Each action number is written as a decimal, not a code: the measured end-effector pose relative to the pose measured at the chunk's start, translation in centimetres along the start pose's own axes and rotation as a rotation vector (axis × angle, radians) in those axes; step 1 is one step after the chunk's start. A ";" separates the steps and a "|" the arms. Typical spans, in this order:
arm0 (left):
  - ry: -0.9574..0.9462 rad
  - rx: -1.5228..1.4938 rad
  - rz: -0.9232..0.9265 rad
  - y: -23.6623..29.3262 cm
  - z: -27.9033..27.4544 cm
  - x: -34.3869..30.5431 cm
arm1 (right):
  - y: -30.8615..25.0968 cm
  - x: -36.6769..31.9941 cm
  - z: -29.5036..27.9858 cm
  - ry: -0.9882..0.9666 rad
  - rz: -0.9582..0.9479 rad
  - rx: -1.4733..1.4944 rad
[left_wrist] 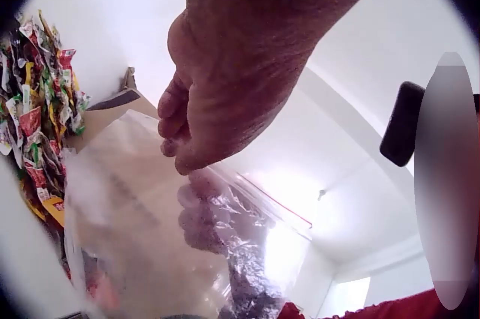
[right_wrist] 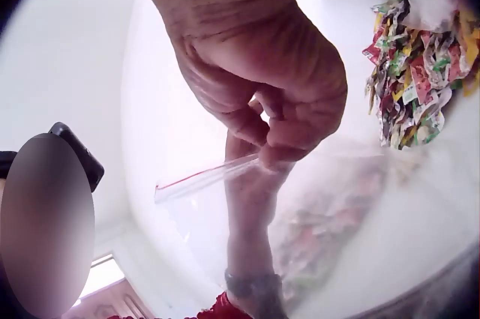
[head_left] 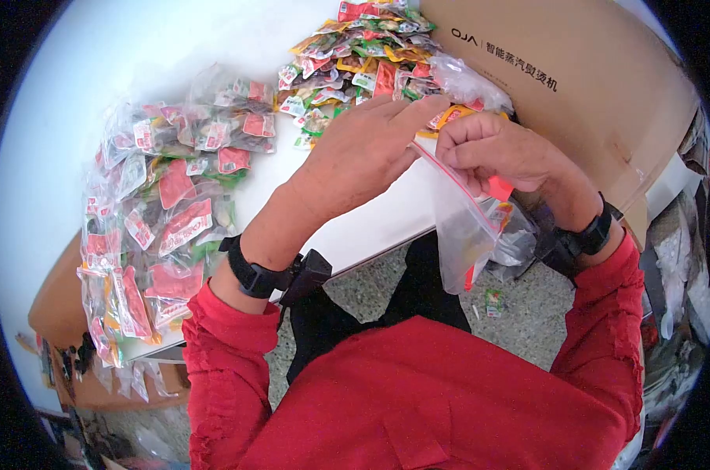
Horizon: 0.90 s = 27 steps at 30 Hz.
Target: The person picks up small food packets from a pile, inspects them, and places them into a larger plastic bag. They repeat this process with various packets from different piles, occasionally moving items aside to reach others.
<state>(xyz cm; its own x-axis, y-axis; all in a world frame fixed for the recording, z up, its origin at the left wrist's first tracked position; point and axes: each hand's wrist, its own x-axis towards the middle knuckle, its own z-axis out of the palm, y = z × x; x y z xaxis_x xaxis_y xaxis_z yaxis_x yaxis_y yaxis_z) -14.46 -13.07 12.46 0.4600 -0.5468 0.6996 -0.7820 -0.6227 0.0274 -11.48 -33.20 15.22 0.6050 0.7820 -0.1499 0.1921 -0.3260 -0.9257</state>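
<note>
A clear zip-lock bag (head_left: pixel 458 223) with a red line along its mouth hangs between my hands, beyond the table's front edge. My left hand (head_left: pixel 363 149) grips the bag's top edge; its curled fingers show at that edge in the left wrist view. With curled fingers and thumb, my right hand (head_left: pixel 492 149) pinches the same edge a short way to the right. The left wrist view shows the right hand through the clear film. Red patches show at the bag's lower part in the head view.
Clear bags of small packets (head_left: pixel 178 188) cover the table's left side. A heap of colourful snack packets (head_left: pixel 355 70) lies at the back, beside a crumpled clear bag (head_left: pixel 472 82). A large cardboard box (head_left: pixel 582 102) stands at the right. One small packet (head_left: pixel 493 302) lies on the floor.
</note>
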 end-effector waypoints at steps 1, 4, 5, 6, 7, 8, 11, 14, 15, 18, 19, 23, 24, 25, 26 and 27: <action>-0.002 0.002 0.001 -0.1 0.0 -0.1 | 0.1 0.0 0.2 0.044 0.000 0.078; -0.095 0.069 -0.030 -0.2 0.2 -0.4 | -0.1 0.3 0.7 0.070 0.049 0.184; -0.111 0.079 -0.020 -0.2 0.4 -0.4 | -0.1 0.4 0.9 0.068 0.049 0.191; -0.126 0.089 -0.008 -0.2 0.6 -0.4 | 0.0 0.5 1.1 0.050 0.061 0.067; -0.132 0.087 -0.009 0.0 0.6 -0.4 | 0.0 0.6 1.2 0.032 0.074 -0.057; -0.171 0.076 -0.040 0.5 0.4 -0.3 | 0.3 0.7 1.0 0.032 0.075 -0.052; -0.192 0.055 -0.069 0.7 0.6 -0.3 | 1.0 1.0 0.2 -0.082 0.008 -0.143; -0.068 0.019 -0.045 0.5 0.9 -0.6 | 1.4 1.1 0.2 -0.047 -0.027 -0.170; 0.036 -0.012 -0.022 0.4 1.1 -0.7 | 1.5 1.0 0.3 -0.015 -0.048 -0.145; 0.043 -0.085 -0.007 -0.4 1.0 -1.4 | 2.0 0.9 0.2 0.020 -0.083 -0.073; 0.039 -0.086 -0.007 -0.7 1.1 -1.6 | 2.2 0.9 0.2 0.022 -0.097 -0.033; 0.077 -0.010 0.086 -0.8 1.2 -1.8 | 2.8 0.9 0.1 -0.002 -0.095 0.105; 0.104 -0.027 0.062 -0.5 1.3 -1.7 | 2.9 1.0 0.1 -0.013 -0.108 0.139; 0.104 -0.027 0.062 -0.2 1.5 -1.7 | 2.9 1.0 0.2 -0.024 -0.121 0.173; 0.140 -0.066 0.049 0.1 1.7 -1.7 | 2.9 1.0 0.3 -0.024 -0.121 0.172; 0.176 -0.104 0.036 0.2 1.8 -1.7 | 2.9 1.0 0.5 -0.042 -0.107 0.200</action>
<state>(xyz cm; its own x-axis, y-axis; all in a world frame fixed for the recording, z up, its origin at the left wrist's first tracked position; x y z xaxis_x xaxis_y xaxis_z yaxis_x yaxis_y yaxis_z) -14.70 -13.24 9.99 0.3574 -0.4559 0.8151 -0.8401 -0.5382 0.0673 -10.66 -33.09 12.20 0.5561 0.8291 -0.0575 0.0941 -0.1316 -0.9868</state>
